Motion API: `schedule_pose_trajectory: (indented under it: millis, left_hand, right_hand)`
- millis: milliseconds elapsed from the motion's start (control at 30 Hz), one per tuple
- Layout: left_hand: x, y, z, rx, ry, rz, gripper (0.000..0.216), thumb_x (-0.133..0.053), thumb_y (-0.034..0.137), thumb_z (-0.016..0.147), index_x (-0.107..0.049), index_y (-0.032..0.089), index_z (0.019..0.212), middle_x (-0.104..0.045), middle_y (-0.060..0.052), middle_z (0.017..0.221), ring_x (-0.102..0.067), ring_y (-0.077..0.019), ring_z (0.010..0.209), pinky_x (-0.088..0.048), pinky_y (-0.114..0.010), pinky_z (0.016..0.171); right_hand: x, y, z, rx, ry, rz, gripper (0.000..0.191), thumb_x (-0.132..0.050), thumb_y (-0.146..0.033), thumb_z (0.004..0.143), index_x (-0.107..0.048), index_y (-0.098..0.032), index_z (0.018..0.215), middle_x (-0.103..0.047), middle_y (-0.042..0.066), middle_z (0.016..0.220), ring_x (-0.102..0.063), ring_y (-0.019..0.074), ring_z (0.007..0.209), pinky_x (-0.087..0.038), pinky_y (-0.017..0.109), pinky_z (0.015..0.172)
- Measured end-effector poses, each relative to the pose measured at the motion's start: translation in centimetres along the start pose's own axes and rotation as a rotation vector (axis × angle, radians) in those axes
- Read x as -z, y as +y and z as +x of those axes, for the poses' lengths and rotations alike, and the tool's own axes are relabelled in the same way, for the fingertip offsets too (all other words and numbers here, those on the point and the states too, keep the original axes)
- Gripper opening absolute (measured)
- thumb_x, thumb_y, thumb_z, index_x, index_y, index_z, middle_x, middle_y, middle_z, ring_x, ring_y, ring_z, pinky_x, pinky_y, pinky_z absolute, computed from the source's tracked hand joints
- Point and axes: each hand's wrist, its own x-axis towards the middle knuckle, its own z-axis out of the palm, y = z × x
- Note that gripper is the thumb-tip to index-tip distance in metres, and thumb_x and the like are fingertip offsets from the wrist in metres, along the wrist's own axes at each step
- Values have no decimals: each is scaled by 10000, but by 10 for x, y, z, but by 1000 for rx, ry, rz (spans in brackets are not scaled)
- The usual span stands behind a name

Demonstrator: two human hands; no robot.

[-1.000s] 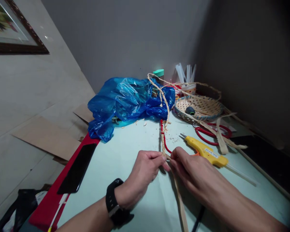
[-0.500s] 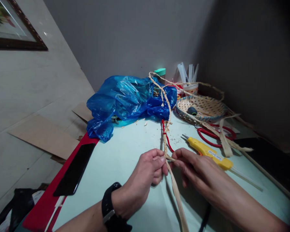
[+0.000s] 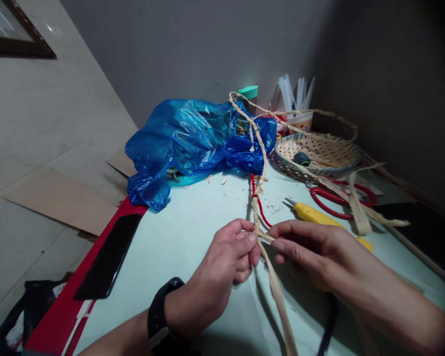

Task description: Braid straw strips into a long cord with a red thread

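A pale braid (image 3: 258,143) of flat plant fibre runs from the back of the table toward me. My left hand (image 3: 237,252) pinches its lower end between thumb and fingers. Between the thumb and fingertips of my right hand (image 3: 311,247) is one fibre strand (image 3: 266,238), pulled out to the right of the braid. Another long strand (image 3: 276,291) hangs down from the left fingertips toward the front. A red fuzzy wire (image 3: 261,213) is wound around the braid just beyond the hands. The yellow glue gun (image 3: 311,213) lies partly hidden behind my right hand.
A blue plastic bag (image 3: 193,138) fills the back left. At the back right are a woven basket (image 3: 319,168), red-handled scissors (image 3: 324,210) and a cup of clear sticks (image 3: 299,121). A black phone (image 3: 109,257) lies along the red left edge (image 3: 59,306).
My right hand has moved a little to the right with the strand, now covering more of the glue gun. My left hand keeps its pinch. The view has shifted slightly.
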Motion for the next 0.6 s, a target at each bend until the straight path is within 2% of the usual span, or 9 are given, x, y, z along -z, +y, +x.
schedule_pose_trajectory:
  millis: [133, 300, 433, 600]
  left_hand:
    - [3, -1, 1, -18, 13, -7, 171, -480, 322, 910, -489, 153, 894, -438, 42, 608, -189, -28, 453, -82, -214, 415]
    - [3, 1, 3, -20, 21, -4, 134, -482, 266, 908, -491, 143, 856, -484, 29, 604, -169, -26, 441, -84, -214, 414]
    - [3, 0, 5, -32, 8, -9, 132, -507, 263, 897, -494, 137, 858, -521, 15, 635, -187, -22, 444, -88, -213, 421]
    - [3, -2, 5, -50, -9, 38, 132, -533, 266, 885, -513, 135, 892, -562, 0, 656, -202, -23, 441, -89, -225, 426]
  right_hand:
    - [1, -7, 2, -17, 19, 104, 273, -585, -406, 792, -600, -180, 944, -650, 47, 739, -628, 184, 714, -496, 262, 629]
    - [5, -14, 2, -25, 12, 76, 244, -629, -399, 754, -615, -204, 899, -656, 56, 787, -646, 216, 792, -521, 279, 643]
    - [6, -15, 1, -19, -3, 53, 232, -605, -389, 774, -608, -195, 901, -661, 67, 813, -648, 206, 782, -522, 273, 659]
    - [4, -8, -1, -1, 54, -48, 233, -555, -406, 788, -585, -193, 877, -644, 58, 766, -623, 194, 705, -506, 278, 596]
